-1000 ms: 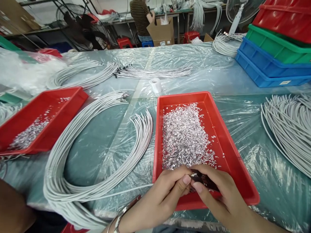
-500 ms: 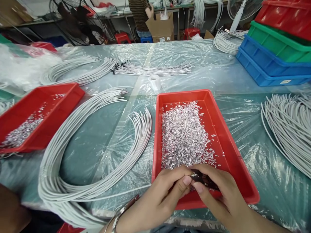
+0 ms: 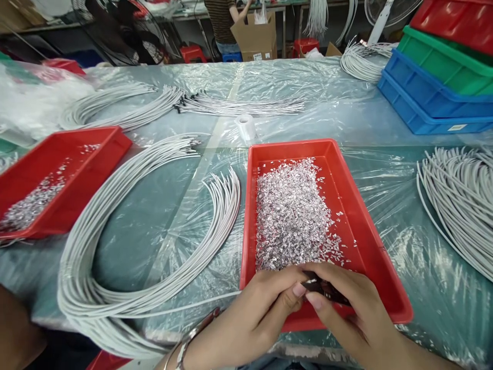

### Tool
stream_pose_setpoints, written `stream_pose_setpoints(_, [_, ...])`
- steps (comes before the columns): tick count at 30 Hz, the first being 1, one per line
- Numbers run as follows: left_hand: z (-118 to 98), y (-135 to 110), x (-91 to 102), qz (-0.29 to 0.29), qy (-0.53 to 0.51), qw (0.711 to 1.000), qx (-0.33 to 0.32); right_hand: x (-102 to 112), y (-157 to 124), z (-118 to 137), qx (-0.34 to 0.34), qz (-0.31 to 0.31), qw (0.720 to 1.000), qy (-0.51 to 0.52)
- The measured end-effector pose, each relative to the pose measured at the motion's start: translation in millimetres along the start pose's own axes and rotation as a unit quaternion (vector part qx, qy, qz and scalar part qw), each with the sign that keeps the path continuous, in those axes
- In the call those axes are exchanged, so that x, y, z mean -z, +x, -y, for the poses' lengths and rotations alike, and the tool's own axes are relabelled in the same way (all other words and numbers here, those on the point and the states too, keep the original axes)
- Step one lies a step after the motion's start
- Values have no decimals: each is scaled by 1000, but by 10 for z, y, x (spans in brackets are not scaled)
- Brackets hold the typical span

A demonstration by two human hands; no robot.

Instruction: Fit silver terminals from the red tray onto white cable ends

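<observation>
Both my hands meet over the near end of a red tray [image 3: 358, 205] that holds a heap of small shiny metal terminals [image 3: 290, 213]. My left hand [image 3: 262, 313] is closed, thumb and fingers pinched on something small at the dark cable end. My right hand [image 3: 346, 308] is closed on the dark end of a cable [image 3: 323, 289]. A single white cable [image 3: 185, 304] runs left from my left hand to a large bundle of white cables [image 3: 115, 267] curving across the table.
A second red tray [image 3: 77, 169] with terminals sits at the left. More white cable bundles lie at the right [image 3: 458, 205] and far side [image 3: 239, 105]. Stacked blue, green and red bins [image 3: 435, 97] stand at the back right. Behind the table a person [image 3: 223, 20] stands by a cardboard box.
The view has tilted slightly, shifting the scene up. My hands stay pinched together at the tray's near end with hardly any movement.
</observation>
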State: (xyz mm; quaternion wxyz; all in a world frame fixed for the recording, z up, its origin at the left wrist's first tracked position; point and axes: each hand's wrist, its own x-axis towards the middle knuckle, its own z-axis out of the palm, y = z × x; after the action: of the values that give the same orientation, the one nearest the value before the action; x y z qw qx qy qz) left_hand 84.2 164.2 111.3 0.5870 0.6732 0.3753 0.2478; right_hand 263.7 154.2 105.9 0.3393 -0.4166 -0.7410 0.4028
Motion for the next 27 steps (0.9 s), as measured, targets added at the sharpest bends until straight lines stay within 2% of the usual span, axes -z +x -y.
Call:
stream_pose_setpoints(8, [2,5,1,1,56,998,-18,-7,7,15,-19,16,999,49])
stream_pose_setpoints(13, [21,2,-4,-11,105,994,-37,-29,5,17,-22,-21,998,49])
stream_pose_setpoints(22, [55,-13,-11,-22,136,989,-49,-45,-26,50,-42,-43,997,55])
stream_pose_setpoints(27, [52,0,-29,-52,119,987,-97,-46,-54,45,-33,-61,997,37])
